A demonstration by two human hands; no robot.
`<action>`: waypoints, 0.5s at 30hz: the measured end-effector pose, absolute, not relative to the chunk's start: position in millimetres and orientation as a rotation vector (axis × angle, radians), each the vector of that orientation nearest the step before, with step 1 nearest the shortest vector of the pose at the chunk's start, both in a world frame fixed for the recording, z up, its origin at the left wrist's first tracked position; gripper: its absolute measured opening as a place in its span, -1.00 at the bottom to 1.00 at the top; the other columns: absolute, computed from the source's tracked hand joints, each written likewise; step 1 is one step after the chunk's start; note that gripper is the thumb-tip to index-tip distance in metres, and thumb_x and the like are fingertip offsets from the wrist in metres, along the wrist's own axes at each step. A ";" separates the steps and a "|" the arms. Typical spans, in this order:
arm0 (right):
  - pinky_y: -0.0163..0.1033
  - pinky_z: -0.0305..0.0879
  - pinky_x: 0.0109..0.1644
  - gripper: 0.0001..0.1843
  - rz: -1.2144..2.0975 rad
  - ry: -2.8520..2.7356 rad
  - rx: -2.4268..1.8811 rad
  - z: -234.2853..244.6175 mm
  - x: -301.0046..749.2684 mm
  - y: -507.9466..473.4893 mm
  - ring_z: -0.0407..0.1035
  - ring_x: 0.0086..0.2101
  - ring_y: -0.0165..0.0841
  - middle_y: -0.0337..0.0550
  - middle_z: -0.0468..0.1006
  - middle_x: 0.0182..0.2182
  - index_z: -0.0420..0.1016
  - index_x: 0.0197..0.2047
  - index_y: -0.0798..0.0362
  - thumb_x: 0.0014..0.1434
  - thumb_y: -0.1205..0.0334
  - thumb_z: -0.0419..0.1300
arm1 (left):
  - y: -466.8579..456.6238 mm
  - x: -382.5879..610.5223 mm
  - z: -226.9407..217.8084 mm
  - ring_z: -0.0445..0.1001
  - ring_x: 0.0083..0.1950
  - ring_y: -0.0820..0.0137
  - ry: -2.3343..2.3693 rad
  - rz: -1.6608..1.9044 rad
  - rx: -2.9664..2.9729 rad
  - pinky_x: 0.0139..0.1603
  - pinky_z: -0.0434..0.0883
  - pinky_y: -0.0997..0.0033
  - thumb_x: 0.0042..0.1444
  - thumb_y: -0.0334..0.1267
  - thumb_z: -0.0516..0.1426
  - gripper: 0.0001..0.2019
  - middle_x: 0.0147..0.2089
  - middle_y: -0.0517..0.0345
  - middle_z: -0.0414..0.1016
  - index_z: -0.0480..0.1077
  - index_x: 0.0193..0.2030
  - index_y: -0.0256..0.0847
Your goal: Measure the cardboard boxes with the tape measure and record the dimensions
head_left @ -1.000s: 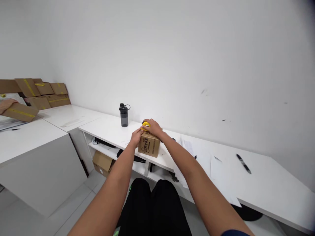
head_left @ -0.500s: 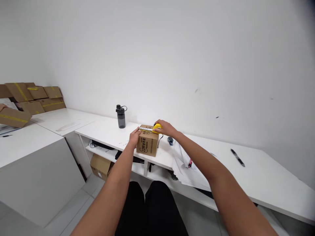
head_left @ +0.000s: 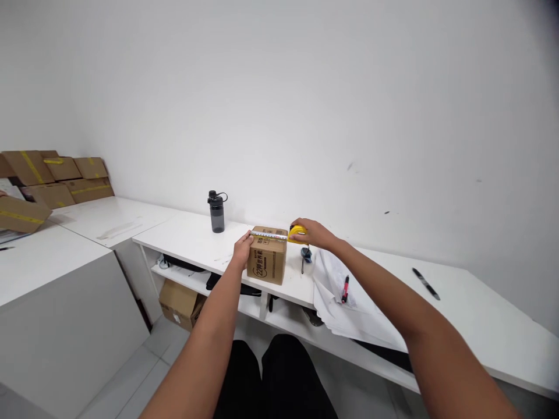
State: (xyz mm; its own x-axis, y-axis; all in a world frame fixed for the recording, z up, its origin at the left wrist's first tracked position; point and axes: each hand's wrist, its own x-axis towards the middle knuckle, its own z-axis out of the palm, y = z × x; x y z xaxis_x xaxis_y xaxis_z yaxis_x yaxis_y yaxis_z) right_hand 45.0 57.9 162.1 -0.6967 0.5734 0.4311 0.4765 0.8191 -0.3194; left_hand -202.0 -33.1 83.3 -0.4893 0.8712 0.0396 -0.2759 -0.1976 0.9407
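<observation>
A small brown cardboard box [head_left: 274, 269] with dark printed lettering stands on the white table [head_left: 187, 233]. Across its top, from left edge to right, runs the pulled-out blade [head_left: 267, 234] of a yellow tape measure [head_left: 296, 235]. My left hand [head_left: 243, 249] is closed at the box's upper left edge, pinching the blade's end against it. My right hand [head_left: 318, 234] grips the yellow case just beyond the right edge, with a dark strap hanging below.
A dark water bottle [head_left: 216, 214] stands behind on the left. Papers [head_left: 327, 291] with a red pen [head_left: 345, 289] lie on the right, a black pen [head_left: 425, 283] farther over. Cartons [head_left: 89, 189] are stacked far left; another carton [head_left: 180, 299] sits under the table.
My right hand has moved right with the tape measure's case, drawing out more blade so that it now spans the box top. My left hand stays at the left edge.
</observation>
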 end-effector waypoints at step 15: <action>-0.15 0.32 -0.04 -0.51 0.255 -2.438 -0.890 147.5 57.7 56.5 0.44 -0.10 -0.22 -0.09 0.54 -0.06 0.36 0.08 -0.03 0.16 -0.08 0.20 | -36.2 -195.2 89.6 0.54 -0.06 0.30 1.265 1.829 0.795 -0.01 0.45 0.30 0.08 -0.22 0.25 -0.47 0.13 -0.03 0.53 0.40 0.23 -0.16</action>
